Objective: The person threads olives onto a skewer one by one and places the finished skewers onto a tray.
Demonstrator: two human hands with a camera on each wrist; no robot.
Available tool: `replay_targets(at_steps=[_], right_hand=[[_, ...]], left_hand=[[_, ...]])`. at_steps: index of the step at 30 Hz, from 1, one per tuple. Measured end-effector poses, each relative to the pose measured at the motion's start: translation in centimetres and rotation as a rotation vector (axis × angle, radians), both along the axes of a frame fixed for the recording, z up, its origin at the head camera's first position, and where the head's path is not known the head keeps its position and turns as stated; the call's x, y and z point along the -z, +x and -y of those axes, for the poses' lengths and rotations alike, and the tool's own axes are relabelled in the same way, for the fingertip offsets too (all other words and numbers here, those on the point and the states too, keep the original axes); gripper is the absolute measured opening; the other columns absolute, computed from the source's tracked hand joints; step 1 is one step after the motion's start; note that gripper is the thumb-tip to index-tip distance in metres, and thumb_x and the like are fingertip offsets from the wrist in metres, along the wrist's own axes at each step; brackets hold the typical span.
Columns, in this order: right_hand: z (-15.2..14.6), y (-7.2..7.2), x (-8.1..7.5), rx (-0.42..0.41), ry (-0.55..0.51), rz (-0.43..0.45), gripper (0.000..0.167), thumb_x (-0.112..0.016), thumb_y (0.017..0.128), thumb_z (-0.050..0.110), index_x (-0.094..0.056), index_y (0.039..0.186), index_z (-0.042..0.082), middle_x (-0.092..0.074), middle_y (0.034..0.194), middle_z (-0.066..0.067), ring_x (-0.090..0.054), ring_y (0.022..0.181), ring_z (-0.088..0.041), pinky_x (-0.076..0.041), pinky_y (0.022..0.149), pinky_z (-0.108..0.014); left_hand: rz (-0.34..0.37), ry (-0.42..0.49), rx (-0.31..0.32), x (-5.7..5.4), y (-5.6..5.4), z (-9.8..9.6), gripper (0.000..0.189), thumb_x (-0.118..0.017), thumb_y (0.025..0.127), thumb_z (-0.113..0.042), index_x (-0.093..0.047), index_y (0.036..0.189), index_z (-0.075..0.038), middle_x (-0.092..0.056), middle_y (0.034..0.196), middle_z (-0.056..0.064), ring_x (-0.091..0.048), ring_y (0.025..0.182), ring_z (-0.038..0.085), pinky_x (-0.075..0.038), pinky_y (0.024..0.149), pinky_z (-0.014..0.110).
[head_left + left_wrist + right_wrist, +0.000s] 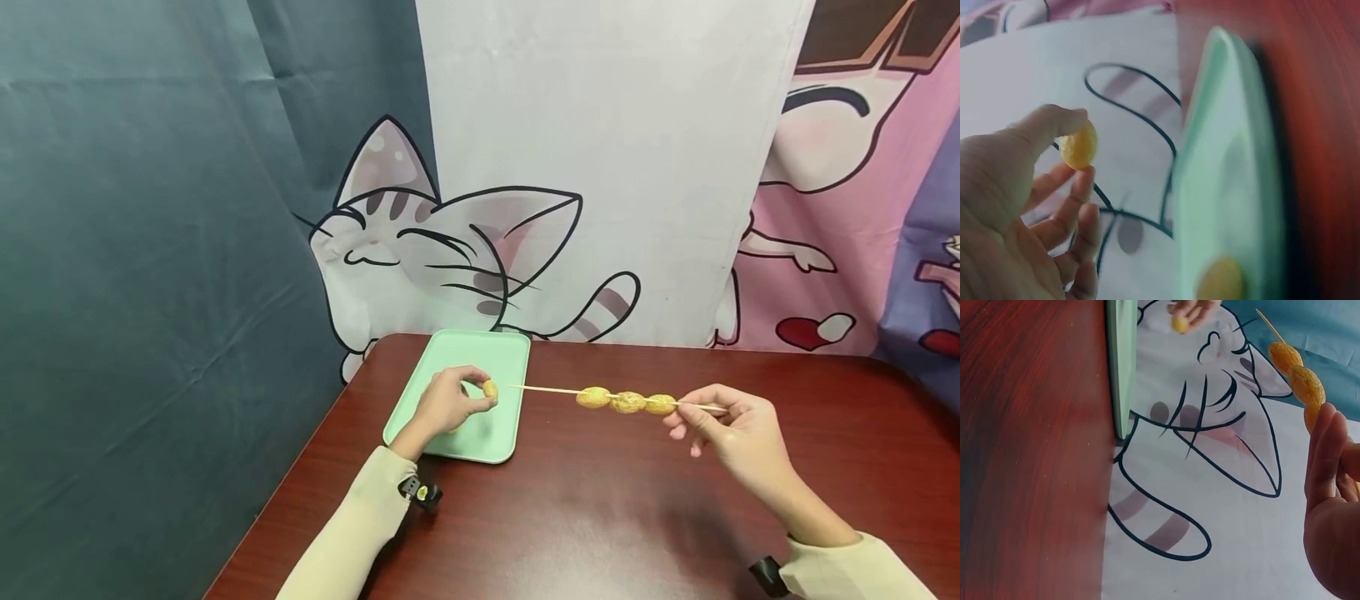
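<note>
My left hand [450,398] pinches a small yellow oval ball [490,389] between thumb and fingertips, above the green tray [491,446]. In the left wrist view the ball [1079,146] has a wrinkled surface. My right hand [738,425] grips the rear end of a thin wooden skewer [551,389], held nearly level over the table. Three similar yellow balls [628,402] are threaded on it, the rearmost right by the fingertips. The skewer's bare tip points at the ball in the left hand, with a small gap between.
Another yellow ball [1221,279] lies on the tray, mostly hidden by the left hand in the head view. The tray sits at the back left of the dark red-brown table [600,508]. A cloth with a cartoon cat [450,258] hangs behind the table.
</note>
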State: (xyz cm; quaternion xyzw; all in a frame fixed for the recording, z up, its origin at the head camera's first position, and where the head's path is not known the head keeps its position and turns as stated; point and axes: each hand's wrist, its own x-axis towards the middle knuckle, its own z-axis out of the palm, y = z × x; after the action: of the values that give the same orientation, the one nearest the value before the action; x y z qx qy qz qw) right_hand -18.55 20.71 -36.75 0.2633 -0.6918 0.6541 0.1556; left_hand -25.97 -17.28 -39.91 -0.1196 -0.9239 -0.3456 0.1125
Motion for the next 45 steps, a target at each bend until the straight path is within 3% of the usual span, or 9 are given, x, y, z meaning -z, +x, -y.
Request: replay_targets(at_steps=[5,11,16,22,27,34,40,45], right_hand=[[-0.6,0.1,0.1,0.028,0.000,0.007,0.005,-0.060,0.089,-0.017,-0.061,0.088,-0.012,-0.073,0.074,-0.009,-0.066,0.055,-0.011,-0.048,0.040,-0.027],[-1.2,0.2,0.1,0.070,0.010,0.037,0.006,-0.061,0.089,-0.016,-0.063,0.090,-0.010,-0.073,0.074,-0.009,-0.067,0.057,-0.012,-0.047,0.040,-0.027],[-1.4,0.2,0.2,0.069,-0.001,0.044,0.005,-0.062,0.088,-0.016,-0.063,0.090,-0.011,-0.073,0.074,-0.010,-0.068,0.058,-0.014,-0.048,0.040,-0.027],[-1.6,0.1,0.2,0.048,-0.021,0.025,0.005,-0.062,0.088,-0.016,-0.062,0.089,-0.012,-0.073,0.075,-0.010,-0.068,0.058,-0.013,-0.048,0.040,-0.027],[-1.7,0.0,0.1,0.043,-0.037,0.013,0.005,-0.061,0.088,-0.017,-0.062,0.089,-0.012,-0.074,0.075,-0.008,-0.068,0.058,-0.012,-0.048,0.040,-0.026],[-1.8,-0.1,-0.1,0.058,-0.027,0.013,0.004,-0.062,0.089,-0.015,-0.063,0.090,-0.011,-0.074,0.075,-0.008,-0.066,0.055,-0.012,-0.047,0.040,-0.026],[-2.3,-0.1,-0.4,0.043,-0.069,-0.013,0.005,-0.060,0.090,-0.016,-0.062,0.088,-0.011,-0.074,0.075,-0.007,-0.068,0.056,-0.011,-0.047,0.039,-0.025],[-2.4,-0.1,-0.4,0.035,-0.082,-0.019,0.006,-0.060,0.090,-0.016,-0.062,0.088,-0.011,-0.074,0.074,-0.007,-0.068,0.056,-0.010,-0.047,0.038,-0.025]], left_hand=[[-0.056,0.218,0.126,-1.0,0.7,-1.5,0.032,-0.086,0.076,-0.017,-0.075,0.106,-0.017,-0.072,0.098,-0.004,-0.062,0.084,0.026,-0.049,0.069,0.030],[-0.069,0.404,0.199,-1.9,1.5,-2.6,0.034,-0.085,0.077,-0.010,-0.074,0.109,-0.013,-0.071,0.102,0.002,-0.063,0.087,0.034,-0.048,0.063,0.025],[-0.062,0.589,0.274,-2.0,1.9,-3.0,0.037,-0.081,0.077,0.003,-0.070,0.111,-0.002,-0.069,0.099,0.006,-0.065,0.086,0.025,-0.052,0.065,0.021],[0.013,0.795,0.369,-2.3,2.0,-3.5,0.043,-0.075,0.075,0.016,-0.061,0.116,0.010,-0.065,0.106,0.008,-0.067,0.091,0.015,-0.058,0.076,0.027],[0.052,0.828,0.370,-2.4,1.9,-3.8,0.045,-0.072,0.081,0.014,-0.056,0.122,0.009,-0.064,0.110,0.010,-0.066,0.095,0.014,-0.057,0.078,0.026],[0.082,0.847,0.361,-2.6,1.9,-4.2,0.036,-0.061,0.094,0.005,-0.053,0.129,0.004,-0.067,0.110,0.019,-0.070,0.089,0.014,-0.056,0.070,0.026],[0.130,0.871,0.412,-2.7,1.9,-4.5,0.032,-0.053,0.101,-0.005,-0.049,0.130,0.005,-0.062,0.119,0.033,-0.069,0.088,0.011,-0.053,0.065,0.022],[0.136,0.870,0.436,-2.5,2.0,-4.7,0.036,-0.047,0.103,-0.010,-0.046,0.132,0.011,-0.064,0.117,0.033,-0.067,0.085,0.011,-0.050,0.062,0.020]])
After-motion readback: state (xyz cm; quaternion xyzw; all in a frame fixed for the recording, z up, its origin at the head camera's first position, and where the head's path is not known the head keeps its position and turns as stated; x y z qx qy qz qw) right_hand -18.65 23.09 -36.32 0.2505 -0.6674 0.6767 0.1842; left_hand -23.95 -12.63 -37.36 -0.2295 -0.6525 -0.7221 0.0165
